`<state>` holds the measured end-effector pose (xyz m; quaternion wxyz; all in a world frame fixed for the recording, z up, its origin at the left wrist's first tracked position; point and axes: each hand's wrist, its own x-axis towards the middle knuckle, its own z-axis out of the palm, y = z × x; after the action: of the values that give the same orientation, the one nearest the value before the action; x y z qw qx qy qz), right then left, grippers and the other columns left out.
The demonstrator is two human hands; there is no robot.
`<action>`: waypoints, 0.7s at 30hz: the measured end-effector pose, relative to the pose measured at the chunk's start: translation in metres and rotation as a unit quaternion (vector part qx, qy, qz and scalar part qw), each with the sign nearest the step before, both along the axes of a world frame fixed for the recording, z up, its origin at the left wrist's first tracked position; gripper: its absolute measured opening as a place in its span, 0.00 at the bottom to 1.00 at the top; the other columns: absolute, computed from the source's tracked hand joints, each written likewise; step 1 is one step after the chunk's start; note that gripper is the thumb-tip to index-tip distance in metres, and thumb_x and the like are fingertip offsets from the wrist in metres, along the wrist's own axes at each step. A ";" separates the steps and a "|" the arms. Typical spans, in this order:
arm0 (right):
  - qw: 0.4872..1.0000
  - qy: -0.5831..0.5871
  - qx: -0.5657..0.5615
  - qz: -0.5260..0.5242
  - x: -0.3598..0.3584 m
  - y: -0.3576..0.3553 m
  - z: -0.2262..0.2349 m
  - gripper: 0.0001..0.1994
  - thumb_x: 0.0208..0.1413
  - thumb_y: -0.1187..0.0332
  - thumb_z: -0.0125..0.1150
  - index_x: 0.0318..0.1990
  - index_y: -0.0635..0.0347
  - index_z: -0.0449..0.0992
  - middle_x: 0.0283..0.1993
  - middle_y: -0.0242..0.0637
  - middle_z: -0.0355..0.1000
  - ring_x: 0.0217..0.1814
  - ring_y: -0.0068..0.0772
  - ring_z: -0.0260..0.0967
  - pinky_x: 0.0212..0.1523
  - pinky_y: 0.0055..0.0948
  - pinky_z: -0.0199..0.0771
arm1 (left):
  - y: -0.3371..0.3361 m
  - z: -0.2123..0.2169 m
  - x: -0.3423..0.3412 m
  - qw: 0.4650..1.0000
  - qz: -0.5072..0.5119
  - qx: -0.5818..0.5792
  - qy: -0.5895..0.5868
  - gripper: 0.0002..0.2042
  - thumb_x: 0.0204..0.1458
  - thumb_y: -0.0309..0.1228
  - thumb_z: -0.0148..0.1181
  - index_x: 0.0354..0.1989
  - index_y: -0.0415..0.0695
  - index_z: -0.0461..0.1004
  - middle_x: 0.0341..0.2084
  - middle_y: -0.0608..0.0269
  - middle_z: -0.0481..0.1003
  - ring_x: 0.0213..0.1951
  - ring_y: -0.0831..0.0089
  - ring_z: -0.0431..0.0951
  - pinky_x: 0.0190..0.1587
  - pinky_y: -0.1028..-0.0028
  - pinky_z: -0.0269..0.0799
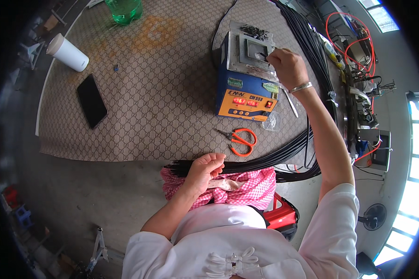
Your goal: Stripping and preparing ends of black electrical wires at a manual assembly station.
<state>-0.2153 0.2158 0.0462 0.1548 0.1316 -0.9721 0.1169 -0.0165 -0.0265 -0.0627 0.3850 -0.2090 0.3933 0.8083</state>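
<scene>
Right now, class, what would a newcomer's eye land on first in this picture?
Probably the blue and orange bench machine at the table's far side, where the right hand dips something thin into its top well. Next, the thick bundle of black cables sweeping across the near edge, gripped by the left hand. Orange-handled scissors lie between them.

- We are in a small workshop, at a bench covered with a patterned brown mat [163,93].
- Near its far right corner sits a blue and orange box-shaped bench machine with a red digital display [246,69].
- A thick bundle of black cables [312,56] runs along the right edge.
- Beyond that edge we see red hoses and metal fixtures [354,42].
- Orange-handled scissors [239,139] lie by the near edge.
</scene>
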 end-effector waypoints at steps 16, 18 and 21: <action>0.736 -0.303 -0.605 -0.018 0.067 -0.031 0.018 0.08 0.52 0.66 0.55 0.33 0.63 0.72 0.20 0.25 0.63 0.19 0.13 0.56 0.19 0.12 0.55 | -0.001 0.007 0.004 1.000 -0.015 0.016 0.011 0.05 0.51 0.29 0.53 0.32 0.41 0.69 0.20 0.69 0.68 0.22 0.82 0.65 0.26 0.84 0.60; 0.676 -0.330 -0.659 0.014 0.080 -0.040 0.014 0.07 0.52 0.68 0.56 0.33 0.63 0.71 0.20 0.25 0.64 0.19 0.14 0.57 0.19 0.12 0.56 | -0.001 0.014 0.001 1.000 0.005 0.012 0.027 0.05 0.51 0.29 0.52 0.33 0.41 0.69 0.21 0.69 0.68 0.23 0.82 0.65 0.26 0.84 0.60; 0.579 -0.364 -0.726 0.066 0.096 -0.052 0.002 0.04 0.49 0.72 0.57 0.33 0.61 0.72 0.24 0.27 0.67 0.22 0.16 0.60 0.22 0.13 0.59 | -0.004 0.023 -0.006 0.997 0.029 0.025 0.071 0.05 0.51 0.28 0.52 0.34 0.41 0.69 0.21 0.70 0.68 0.23 0.83 0.66 0.26 0.84 0.60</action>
<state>-0.1193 0.1640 0.0484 -0.1766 -0.0144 -0.5259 0.8319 -0.0225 -0.0300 -0.0395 0.3380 -0.1526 0.3930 0.8415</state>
